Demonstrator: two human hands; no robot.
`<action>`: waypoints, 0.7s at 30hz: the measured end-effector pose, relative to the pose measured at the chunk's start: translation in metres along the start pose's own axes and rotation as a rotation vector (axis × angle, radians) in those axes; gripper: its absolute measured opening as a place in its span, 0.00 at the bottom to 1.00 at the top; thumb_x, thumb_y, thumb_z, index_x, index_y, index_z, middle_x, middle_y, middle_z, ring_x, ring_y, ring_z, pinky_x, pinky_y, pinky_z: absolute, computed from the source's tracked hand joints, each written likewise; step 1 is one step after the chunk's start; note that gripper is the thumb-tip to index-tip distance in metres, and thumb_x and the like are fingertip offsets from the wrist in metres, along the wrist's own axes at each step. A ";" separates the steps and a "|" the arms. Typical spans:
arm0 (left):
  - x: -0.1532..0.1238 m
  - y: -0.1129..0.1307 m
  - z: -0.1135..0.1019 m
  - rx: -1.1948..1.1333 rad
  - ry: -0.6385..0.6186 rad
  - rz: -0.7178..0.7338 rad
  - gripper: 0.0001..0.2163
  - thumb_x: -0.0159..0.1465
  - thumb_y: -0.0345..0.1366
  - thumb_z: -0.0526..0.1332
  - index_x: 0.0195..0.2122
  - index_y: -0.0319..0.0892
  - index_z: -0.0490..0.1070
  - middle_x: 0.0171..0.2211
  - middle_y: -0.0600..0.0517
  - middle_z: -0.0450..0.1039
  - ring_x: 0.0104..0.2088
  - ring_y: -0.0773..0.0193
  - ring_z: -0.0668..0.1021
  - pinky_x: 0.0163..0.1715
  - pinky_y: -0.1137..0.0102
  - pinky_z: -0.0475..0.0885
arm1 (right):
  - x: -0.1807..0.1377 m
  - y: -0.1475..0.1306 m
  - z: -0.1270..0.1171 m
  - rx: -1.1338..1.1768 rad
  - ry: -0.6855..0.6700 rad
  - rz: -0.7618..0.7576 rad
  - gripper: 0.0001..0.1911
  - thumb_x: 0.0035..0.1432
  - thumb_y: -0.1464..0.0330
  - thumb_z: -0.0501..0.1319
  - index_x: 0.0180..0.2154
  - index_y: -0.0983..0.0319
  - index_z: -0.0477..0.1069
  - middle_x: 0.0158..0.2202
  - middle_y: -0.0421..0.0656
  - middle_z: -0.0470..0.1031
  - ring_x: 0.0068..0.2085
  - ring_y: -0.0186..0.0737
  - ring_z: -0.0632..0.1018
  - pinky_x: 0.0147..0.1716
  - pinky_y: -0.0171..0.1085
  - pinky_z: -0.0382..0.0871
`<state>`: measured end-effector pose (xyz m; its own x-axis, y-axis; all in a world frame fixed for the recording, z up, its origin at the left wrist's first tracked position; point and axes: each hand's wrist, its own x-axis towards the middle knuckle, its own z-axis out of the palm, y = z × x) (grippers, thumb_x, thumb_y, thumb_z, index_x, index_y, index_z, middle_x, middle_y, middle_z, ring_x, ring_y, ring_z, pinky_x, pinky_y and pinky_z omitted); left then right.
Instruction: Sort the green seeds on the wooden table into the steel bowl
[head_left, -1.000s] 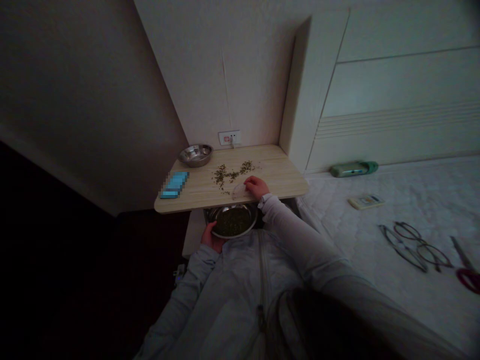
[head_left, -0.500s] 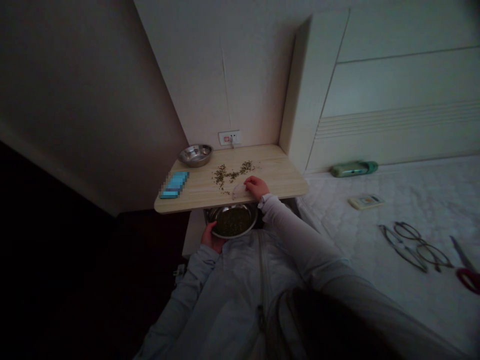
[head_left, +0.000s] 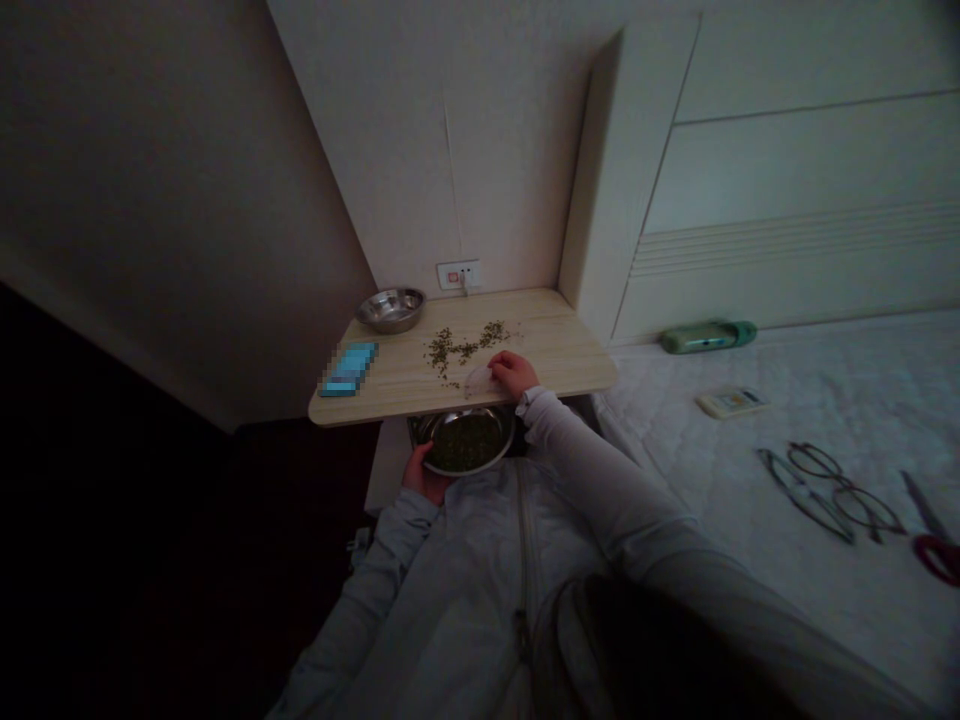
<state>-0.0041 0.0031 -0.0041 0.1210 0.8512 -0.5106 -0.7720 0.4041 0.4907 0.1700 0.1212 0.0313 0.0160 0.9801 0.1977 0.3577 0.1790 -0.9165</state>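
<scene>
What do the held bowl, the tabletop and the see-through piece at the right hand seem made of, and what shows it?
Held bowl: metal, probably polished stainless steel; its silvery wall shines.
Tabletop: wood or wood-look laminate, smooth; it is pale with streaky grain.
See-through piece: perhaps thin clear plastic; the surface beneath shows through, but the dim view leaves it open.

Pale grey long-sleeved jacket [head_left: 457, 575], looks soft, creased. Front zipper [head_left: 523, 530] runs down the middle, dark pull [head_left: 522, 626] low on it. Right sleeve [head_left: 600, 480] wrinkled, gathered cuff [head_left: 529, 401]; left sleeve [head_left: 379, 565] bunched in folds. Left hand [head_left: 425, 477], right hand [head_left: 515, 373] bare.
</scene>
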 end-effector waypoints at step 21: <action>-0.004 0.001 0.003 -0.002 -0.006 -0.020 0.09 0.51 0.32 0.51 0.30 0.37 0.69 0.27 0.48 0.74 0.39 0.57 0.72 0.39 0.61 0.66 | -0.002 -0.002 -0.001 -0.033 0.025 -0.009 0.06 0.42 0.70 0.51 0.24 0.62 0.65 0.17 0.34 0.67 0.24 0.30 0.68 0.29 0.31 0.61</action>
<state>-0.0033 0.0014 0.0004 0.1399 0.8449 -0.5164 -0.7707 0.4203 0.4789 0.1701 0.1188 0.0336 0.0357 0.9761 0.2144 0.3885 0.1841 -0.9029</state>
